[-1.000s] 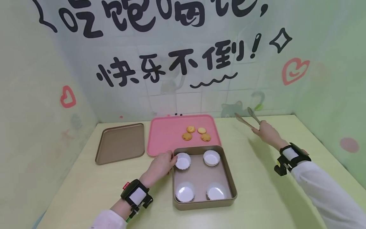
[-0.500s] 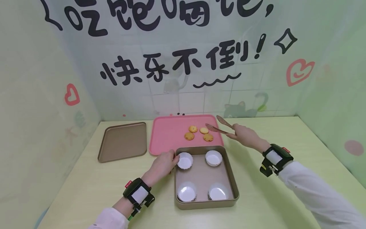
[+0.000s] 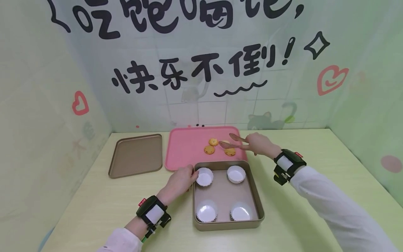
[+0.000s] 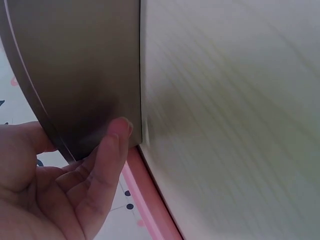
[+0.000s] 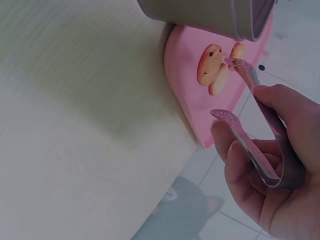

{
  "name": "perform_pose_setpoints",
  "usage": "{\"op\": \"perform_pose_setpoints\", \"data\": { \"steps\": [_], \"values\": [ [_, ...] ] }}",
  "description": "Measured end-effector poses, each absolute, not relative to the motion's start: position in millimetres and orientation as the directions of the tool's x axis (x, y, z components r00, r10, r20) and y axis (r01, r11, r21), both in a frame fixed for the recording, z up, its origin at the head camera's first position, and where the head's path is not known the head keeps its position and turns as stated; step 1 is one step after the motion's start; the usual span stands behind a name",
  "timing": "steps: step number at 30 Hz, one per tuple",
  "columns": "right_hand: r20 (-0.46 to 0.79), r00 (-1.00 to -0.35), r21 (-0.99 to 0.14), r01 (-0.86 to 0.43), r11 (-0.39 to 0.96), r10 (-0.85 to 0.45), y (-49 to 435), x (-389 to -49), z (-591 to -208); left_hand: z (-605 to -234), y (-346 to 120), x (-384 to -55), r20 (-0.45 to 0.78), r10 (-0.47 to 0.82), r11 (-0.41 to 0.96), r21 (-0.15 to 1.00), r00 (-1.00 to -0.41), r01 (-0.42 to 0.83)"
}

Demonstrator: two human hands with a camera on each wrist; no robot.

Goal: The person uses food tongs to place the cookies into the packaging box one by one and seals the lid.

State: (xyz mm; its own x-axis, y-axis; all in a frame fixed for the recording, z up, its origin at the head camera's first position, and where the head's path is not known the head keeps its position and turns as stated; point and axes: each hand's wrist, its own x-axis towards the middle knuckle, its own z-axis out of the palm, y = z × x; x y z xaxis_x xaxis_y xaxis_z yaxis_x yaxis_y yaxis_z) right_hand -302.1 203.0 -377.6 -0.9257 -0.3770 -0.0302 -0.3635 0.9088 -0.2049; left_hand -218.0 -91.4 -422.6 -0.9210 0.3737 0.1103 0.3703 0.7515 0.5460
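Just left of right hand (image 3: 262,144): cookies (image 3: 209,149); tongs (image 3: 229,145) in grip.

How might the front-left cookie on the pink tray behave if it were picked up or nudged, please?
Its flat, baked look suggests the cookie would stay stiff but could crack under a hard squeeze. Lying flat on the smooth-looking pink tray, it may slide rather than roll if nudged.
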Motion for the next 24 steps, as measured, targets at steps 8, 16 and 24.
{"op": "perform_pose_setpoints", "data": {
  "steps": [8,16,24],
  "values": [
    [-0.106,-0.929,-0.196,-0.331,0.923,-0.355,193,-309,-370,-423,-92,-218,0.136,0.38,0.755,0.525,-0.915,0.392],
    [-0.155,-0.927,-0.261,-0.296,0.919,-0.342,190,-312,-368,-422,-91,-218,0.166,0.385,0.767,0.49,-0.908,0.415],
    [-0.132,-0.926,-0.277,-0.308,0.91,-0.353,191,-311,-369,-422,-91,-218,0.166,0.39,0.765,0.488,-0.906,0.419]
  ]
}}
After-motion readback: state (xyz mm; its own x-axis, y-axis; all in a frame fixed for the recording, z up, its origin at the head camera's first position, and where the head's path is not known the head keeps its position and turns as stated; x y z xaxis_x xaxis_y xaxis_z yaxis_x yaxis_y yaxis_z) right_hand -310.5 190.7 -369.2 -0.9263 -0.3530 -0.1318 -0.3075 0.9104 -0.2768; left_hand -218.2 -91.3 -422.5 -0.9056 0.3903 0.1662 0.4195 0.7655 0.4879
